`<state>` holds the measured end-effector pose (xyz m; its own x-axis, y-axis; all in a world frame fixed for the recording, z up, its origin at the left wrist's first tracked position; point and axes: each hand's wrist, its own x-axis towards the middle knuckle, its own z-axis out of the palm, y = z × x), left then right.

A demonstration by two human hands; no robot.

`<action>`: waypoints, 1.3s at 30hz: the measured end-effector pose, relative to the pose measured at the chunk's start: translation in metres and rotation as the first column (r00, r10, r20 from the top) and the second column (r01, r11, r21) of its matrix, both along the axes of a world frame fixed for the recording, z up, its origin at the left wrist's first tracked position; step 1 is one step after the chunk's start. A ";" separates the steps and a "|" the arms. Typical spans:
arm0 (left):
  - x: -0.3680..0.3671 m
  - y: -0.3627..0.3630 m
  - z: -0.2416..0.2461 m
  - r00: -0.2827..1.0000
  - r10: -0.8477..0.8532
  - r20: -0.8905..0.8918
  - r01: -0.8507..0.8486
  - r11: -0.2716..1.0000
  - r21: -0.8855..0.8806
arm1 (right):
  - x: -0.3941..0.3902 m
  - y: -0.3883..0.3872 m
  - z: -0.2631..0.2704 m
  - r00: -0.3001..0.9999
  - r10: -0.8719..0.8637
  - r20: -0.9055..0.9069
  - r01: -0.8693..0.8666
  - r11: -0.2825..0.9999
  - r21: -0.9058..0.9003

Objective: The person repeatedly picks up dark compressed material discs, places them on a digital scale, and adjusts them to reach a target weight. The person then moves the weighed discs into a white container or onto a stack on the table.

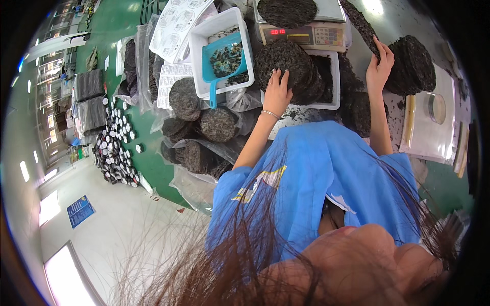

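Note:
My left hand (277, 93) lies with fingers spread on the face of a dark round dried-seaweed cake (281, 57), at the front of a tilted stack. Under and behind that stack is a white plastic tray (335, 82) holding dark scraps. My right hand (379, 65) grips the edge of another thin seaweed cake (361, 28), tilted nearly edge-on to me; my thumb is hidden. One more cake (287, 12) lies on the pan of a digital scale (302, 36), whose display shows lit red digits.
Right of my right hand stands a thick stack of cakes (411, 65), near a sealer-like device (430, 114). At left are a white bin (195, 57) with a blue dustpan (226, 61), printed label sheets (174, 82) and bagged cakes (195, 157). Many lidded jars (115, 153) lie on the green floor.

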<state>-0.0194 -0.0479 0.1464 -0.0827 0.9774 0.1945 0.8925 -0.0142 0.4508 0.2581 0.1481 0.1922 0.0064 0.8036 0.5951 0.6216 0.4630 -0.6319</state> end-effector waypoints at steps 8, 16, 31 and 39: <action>-0.022 0.003 0.061 0.904 0.304 0.300 -0.367 0.912 0.181 | -0.025 -0.006 0.015 0.996 0.090 -0.021 -0.089 0.994 0.058; -0.063 -0.007 0.100 -0.116 -0.071 0.991 -0.694 0.719 -0.030 | -0.098 0.029 0.035 0.983 0.169 0.076 -0.182 0.960 0.213; -0.047 0.134 0.082 -0.538 0.097 0.837 -0.300 0.906 -0.298 | -0.083 0.091 -0.036 0.954 -0.006 0.301 -0.059 0.976 0.208; 0.011 0.053 0.011 0.923 0.215 0.319 -0.246 0.968 0.057 | 0.023 0.055 -0.023 0.981 -0.170 0.098 0.144 0.963 0.229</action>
<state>-0.0079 0.0049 0.1574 -0.3742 0.9024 0.2138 0.6937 0.1193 0.7103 0.2816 0.2031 0.1695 0.0427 0.6474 0.7610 0.7603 0.4731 -0.4452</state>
